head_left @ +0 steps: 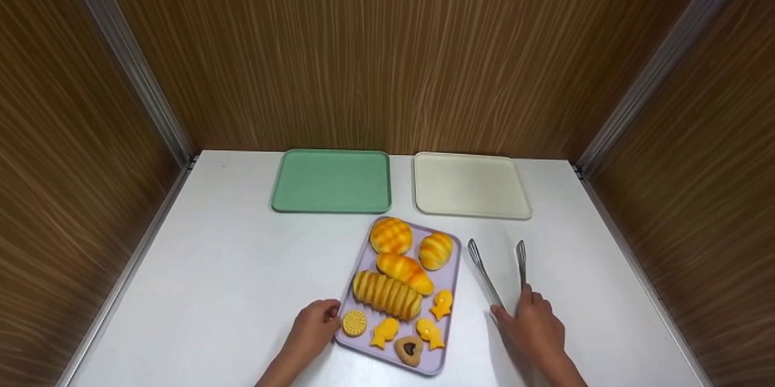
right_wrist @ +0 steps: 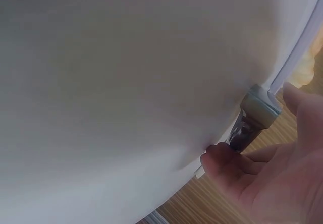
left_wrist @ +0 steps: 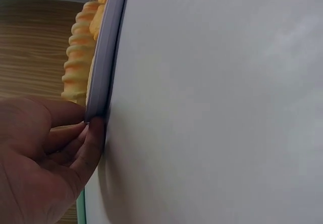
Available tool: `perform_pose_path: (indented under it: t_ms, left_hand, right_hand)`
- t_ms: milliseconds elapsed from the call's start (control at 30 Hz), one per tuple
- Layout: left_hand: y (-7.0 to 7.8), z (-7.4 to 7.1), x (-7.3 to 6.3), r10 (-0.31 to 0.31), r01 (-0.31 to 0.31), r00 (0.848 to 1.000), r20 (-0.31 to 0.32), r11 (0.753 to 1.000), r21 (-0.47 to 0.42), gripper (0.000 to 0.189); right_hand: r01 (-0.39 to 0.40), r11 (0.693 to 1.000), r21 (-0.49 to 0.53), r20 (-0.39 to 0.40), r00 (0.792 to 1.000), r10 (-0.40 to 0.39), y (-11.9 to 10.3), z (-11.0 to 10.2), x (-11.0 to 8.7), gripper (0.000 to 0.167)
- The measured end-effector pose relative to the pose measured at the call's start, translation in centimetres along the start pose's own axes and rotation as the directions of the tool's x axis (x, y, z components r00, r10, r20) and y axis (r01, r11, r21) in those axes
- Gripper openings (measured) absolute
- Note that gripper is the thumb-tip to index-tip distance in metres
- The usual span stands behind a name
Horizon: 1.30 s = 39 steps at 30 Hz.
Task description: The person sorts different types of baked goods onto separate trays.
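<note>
A lilac tray (head_left: 445, 276) lies at a slight angle on the table. My left hand (head_left: 315, 327) pinches its left rim near the front corner, thumb and fingertips at the edge in the left wrist view. Around the tongs (head_left: 484, 272), the fingers of my right hand (head_left: 536, 327) are curled, and the two arms spread apart beside the tray. On the tray sit a checkered bun (head_left: 390, 236), a striped bun (head_left: 435, 251), a smooth elongated bread (head_left: 404, 273), a ridged loaf (head_left: 387, 295), a round cookie (head_left: 354, 323), fish-shaped pieces (head_left: 384, 332) and a heart-shaped cookie (head_left: 408, 350).
Behind the lilac tray, a green tray (head_left: 333, 181) lies at back left and a cream tray (head_left: 471, 184) at back right, both bare. Wood-grain panels (head_left: 375, 54) stand around the back and sides of the white table (head_left: 218, 266).
</note>
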State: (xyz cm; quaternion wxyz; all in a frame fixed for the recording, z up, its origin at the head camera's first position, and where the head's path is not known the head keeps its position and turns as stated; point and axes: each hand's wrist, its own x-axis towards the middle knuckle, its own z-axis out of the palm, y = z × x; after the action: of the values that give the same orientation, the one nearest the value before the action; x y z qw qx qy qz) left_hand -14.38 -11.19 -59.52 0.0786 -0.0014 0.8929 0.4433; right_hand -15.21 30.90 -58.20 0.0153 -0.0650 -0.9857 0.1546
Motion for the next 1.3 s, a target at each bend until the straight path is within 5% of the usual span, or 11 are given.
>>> perform_pose_path:
  t_ms: [800,1067,1300]
  left_hand:
    - [-0.1,0.2,0.0,-0.006,0.006,1.0,-0.01,1.0,-0.002,0.027]
    - [-0.1,0.2,0.0,-0.017,0.017,1.0,-0.007,1.0,-0.014,0.028]
    - [-0.4,0.3,0.0,-0.017,0.017,1.0,-0.009,1.0,-0.018,0.028]
  right_hand:
    - [-0.026,0.988,0.153,-0.027,0.999,0.031,-0.2,-0.6,0.3,0.061]
    - [0.085,0.968,0.236,0.012,0.996,-0.09,-0.9,-1.3,0.5,0.064]
    - [0.202,0.947,0.251,-0.038,0.979,-0.199,-1.5,-0.7,1.0,0.063]
